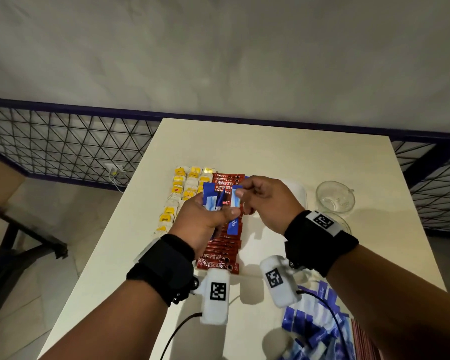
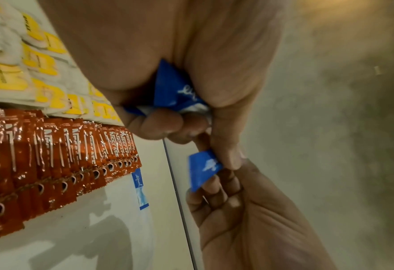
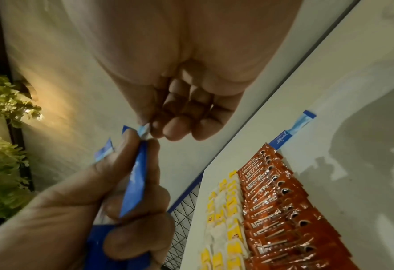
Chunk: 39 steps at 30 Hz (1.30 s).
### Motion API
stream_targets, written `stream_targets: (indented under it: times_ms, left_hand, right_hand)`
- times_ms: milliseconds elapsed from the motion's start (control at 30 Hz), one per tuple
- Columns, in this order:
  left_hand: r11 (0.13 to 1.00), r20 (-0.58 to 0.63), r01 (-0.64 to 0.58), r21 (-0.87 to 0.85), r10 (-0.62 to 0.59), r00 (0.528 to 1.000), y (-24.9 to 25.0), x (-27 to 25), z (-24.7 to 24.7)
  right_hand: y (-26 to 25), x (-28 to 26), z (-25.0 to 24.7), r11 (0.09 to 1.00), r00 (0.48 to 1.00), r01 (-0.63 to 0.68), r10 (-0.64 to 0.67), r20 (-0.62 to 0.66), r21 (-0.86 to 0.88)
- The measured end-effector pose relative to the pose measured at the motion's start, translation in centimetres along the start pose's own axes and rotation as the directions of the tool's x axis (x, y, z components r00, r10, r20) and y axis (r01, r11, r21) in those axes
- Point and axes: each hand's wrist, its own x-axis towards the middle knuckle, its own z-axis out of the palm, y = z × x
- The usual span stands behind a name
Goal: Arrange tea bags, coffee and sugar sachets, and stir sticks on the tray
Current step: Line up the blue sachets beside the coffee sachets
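Work surface: a cream rectangular table (image 1: 283, 152), matte, set against a black diagonal wire-mesh railing (image 1: 63, 144) topped by a dark blue rail (image 1: 89, 110). Beyond the railing lies a wide plain grey surface (image 1: 218, 48). A white socket with a plugged-in white cable (image 1: 114, 168) sits at the mesh base. Floor: pale tiles (image 1: 24, 294). A dark metal frame (image 1: 18, 237) stands left. Green foliage (image 3: 4, 146) shows under warm light.

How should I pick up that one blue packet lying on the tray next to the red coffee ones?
Pinch the blue packet at its far short end, the end pointing away from the red coffee sachets. It lies flat and thin on the tray, and its near end touches the coffee row, so coming from the open far side probably avoids nudging them.
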Motion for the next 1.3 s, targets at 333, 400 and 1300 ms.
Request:
stream_targets:
  times_ms: [333,400,1300]
  left_hand:
    - [0.997,-0.044,0.002,0.073,0.002,0.999,-0.2,-0.6,0.4]
    - [0.997,-0.060,-0.002,0.076,0.007,0.998,-0.2,-0.5,0.2]
    - [0.656,-0.028,-0.059,0.752,0.120,0.992,-0.5,2.3,-0.6]
  right_hand:
    - [-0.4,-0.1,-0.3,0.999,0.997,-0.021,0.019,-0.070,-0.026]
    - [0.0,-0.2,-0.5,0.998,0.996,-0.050,0.053,-0.065,0.033]
    - [3.3,2.0,-3.3,0.715,0.995,0.022,0.049,0.081,-0.699]
